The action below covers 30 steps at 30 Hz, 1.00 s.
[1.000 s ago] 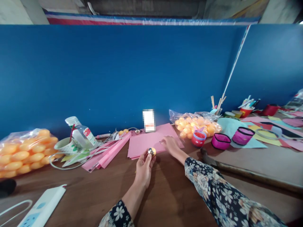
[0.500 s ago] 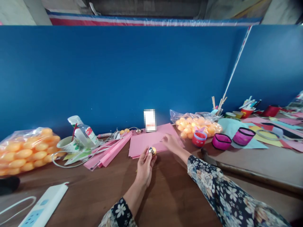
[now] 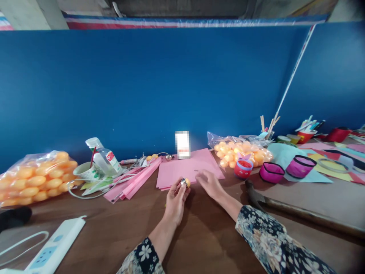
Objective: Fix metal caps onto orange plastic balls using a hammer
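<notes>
My left hand [image 3: 176, 199] is closed around a small ball [image 3: 185, 182], shiny silver on one side and yellow-orange on the other, just in front of the pink paper sheets [image 3: 186, 167]. Over the right part of those sheets, my right hand [image 3: 209, 183] has its fingers bent together. Anything between its fingertips is too small to make out. A little dark mark [image 3: 196, 170] shows on the paper by these fingers. Behind, a blurred white upright object [image 3: 183, 144] stands at the sheets' far edge. One more silver ball [image 3: 168, 157] lies at their far left.
Bags of orange balls lie left [image 3: 37, 179] and right [image 3: 242, 150]. A hammer [image 3: 302, 213] rests right of my forearm, near a red cup [image 3: 243, 168] and magenta bands [image 3: 272, 172]. On the left are a bottle [image 3: 105, 158], a paper cup [image 3: 85, 172] and a power strip [image 3: 54, 247].
My right hand has drawn back slightly toward me and to the right. My left hand keeps its hold on the ball. The whole view has shifted a little.
</notes>
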{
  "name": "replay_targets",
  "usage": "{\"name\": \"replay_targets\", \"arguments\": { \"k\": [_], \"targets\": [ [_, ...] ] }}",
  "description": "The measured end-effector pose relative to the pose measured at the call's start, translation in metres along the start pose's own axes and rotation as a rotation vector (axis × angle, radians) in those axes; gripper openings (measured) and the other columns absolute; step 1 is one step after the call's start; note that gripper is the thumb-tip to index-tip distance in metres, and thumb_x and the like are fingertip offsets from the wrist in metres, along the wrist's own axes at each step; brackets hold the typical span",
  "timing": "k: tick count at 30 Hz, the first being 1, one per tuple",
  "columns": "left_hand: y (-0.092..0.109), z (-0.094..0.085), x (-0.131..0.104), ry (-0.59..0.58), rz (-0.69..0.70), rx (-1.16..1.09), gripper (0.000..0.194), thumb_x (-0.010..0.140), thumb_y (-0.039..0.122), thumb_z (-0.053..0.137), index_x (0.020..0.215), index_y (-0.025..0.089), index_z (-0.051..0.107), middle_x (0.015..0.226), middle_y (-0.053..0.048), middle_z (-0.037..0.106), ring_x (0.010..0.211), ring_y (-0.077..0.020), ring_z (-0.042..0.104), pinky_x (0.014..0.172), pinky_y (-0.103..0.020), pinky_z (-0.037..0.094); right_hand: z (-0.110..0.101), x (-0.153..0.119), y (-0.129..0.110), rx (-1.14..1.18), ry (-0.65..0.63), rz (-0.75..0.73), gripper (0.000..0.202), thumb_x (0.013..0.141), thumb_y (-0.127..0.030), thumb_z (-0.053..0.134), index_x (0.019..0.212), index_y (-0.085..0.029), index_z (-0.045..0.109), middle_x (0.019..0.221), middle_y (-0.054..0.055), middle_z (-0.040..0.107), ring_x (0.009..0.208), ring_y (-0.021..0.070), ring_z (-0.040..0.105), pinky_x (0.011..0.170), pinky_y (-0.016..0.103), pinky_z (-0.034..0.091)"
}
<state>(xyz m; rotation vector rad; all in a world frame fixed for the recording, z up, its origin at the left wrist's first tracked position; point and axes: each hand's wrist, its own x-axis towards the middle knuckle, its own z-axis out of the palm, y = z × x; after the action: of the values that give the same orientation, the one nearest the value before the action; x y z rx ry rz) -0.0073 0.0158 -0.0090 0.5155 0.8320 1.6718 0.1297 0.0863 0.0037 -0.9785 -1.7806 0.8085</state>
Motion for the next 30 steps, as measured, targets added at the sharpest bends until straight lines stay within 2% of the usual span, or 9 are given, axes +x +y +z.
{"name": "replay_targets", "arguments": {
  "k": [5, 9, 16, 20, 30],
  "targets": [
    [0.002, 0.002, -0.002, 0.004, -0.018, 0.029, 0.038, 0.067, 0.022, 0.069, 0.105, 0.021, 0.061, 0.098, -0.004, 0.065, 0.089, -0.0132, 0.061, 0.089, -0.032, 0.044, 0.003, -0.007, -0.002, 0.089, 0.006, 0.016, 0.014, 0.077, -0.03, 0.054, 0.076, -0.017, 0.059, 0.072, 0.001, 0.063, 0.069, 0.0156, 0.058, 0.064, 0.026, 0.045],
    [0.003, 0.003, -0.002, 0.018, -0.032, 0.05, 0.038, 0.066, 0.022, 0.069, 0.104, 0.021, 0.061, 0.096, -0.004, 0.066, 0.089, -0.014, 0.061, 0.089, -0.032, 0.044, 0.005, -0.011, 0.001, 0.238, -0.061, 0.137, 0.02, 0.075, -0.036, 0.056, 0.073, -0.017, 0.062, 0.065, 0.0, 0.062, 0.059, 0.0147, 0.057, 0.054, 0.024, 0.045],
    [0.001, 0.001, -0.001, 0.007, -0.033, 0.015, 0.041, 0.068, 0.021, 0.068, 0.108, 0.022, 0.058, 0.1, -0.005, 0.066, 0.093, -0.0156, 0.061, 0.092, -0.035, 0.042, 0.008, -0.012, -0.003, 0.425, -0.056, 0.243, 0.017, 0.072, -0.034, 0.06, 0.078, -0.018, 0.063, 0.07, 0.0, 0.063, 0.063, 0.0148, 0.058, 0.057, 0.025, 0.047],
    [0.0, 0.0, -0.001, -0.034, -0.037, -0.018, 0.042, 0.071, 0.021, 0.065, 0.111, 0.018, 0.056, 0.099, -0.007, 0.066, 0.095, -0.0182, 0.061, 0.095, -0.039, 0.04, 0.013, -0.016, -0.008, 0.517, -0.095, 0.274, 0.013, 0.073, -0.031, 0.059, 0.077, -0.018, 0.061, 0.064, -0.002, 0.059, 0.055, 0.0111, 0.053, 0.052, 0.022, 0.043],
    [0.001, 0.002, -0.002, -0.036, -0.012, 0.049, 0.044, 0.069, 0.019, 0.067, 0.111, 0.02, 0.056, 0.097, -0.005, 0.066, 0.094, -0.0161, 0.061, 0.096, -0.037, 0.038, 0.015, -0.018, -0.011, 0.567, -0.135, 0.276, 0.012, 0.074, -0.029, 0.059, 0.078, -0.018, 0.059, 0.066, -0.003, 0.057, 0.059, 0.0103, 0.05, 0.055, 0.022, 0.04]
  ]
}}
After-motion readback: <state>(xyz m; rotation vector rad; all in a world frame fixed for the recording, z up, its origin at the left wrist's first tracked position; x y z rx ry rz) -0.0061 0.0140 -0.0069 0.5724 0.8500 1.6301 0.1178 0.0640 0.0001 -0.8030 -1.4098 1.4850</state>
